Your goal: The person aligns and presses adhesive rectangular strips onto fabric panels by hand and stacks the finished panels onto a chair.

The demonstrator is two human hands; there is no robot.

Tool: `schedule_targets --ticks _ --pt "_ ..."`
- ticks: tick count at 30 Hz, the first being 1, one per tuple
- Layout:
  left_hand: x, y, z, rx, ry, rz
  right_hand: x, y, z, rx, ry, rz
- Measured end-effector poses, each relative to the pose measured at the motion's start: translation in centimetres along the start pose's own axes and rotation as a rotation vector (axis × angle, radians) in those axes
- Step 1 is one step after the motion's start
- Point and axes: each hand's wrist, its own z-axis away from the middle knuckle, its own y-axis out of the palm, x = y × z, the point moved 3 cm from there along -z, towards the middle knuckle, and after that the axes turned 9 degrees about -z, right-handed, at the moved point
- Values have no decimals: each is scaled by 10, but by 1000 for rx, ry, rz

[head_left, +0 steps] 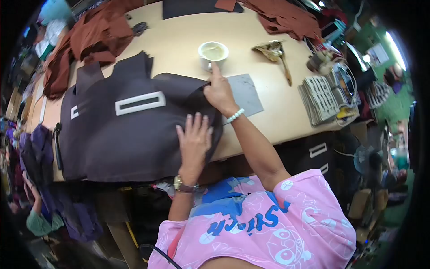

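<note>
A dark brown sheet-like piece (125,139), with a white rectangular outline on it, lies over the near left of the table. My left hand (195,139), wearing a watch, rests flat on its right part with the fingers spread. At the piece's upper right edge is my right hand (219,92), with a pale bead bracelet. Its index finger stretches forward over the handle of a white cup (206,53); whether it touches cannot be made out. The other right fingers are partly hidden. Pale yellowish contents show in the cup. A grey sheet (247,93) lies beside the right wrist.
A brush (286,71) lies by a crumpled gold-brown object (269,50). A stack of printed sheets (319,101) stands at the table's right edge. Reddish-brown fabric (101,33) is heaped at the back left, more (286,18) at the back right. Another person's arm (36,197) shows far left.
</note>
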Motion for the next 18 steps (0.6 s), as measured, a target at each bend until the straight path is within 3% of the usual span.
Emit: schedule_targets --ticks 5,15,18 --pt "-81 -11 3 210 269 504 -72 -94 23 -71 -33 129" --pt "9 -14 -15 100 1 -53 -134 -189 -1 24 -161 137" --pt "18 -4 -15 157 -37 -109 -137 -195 -9 43 -73 353"
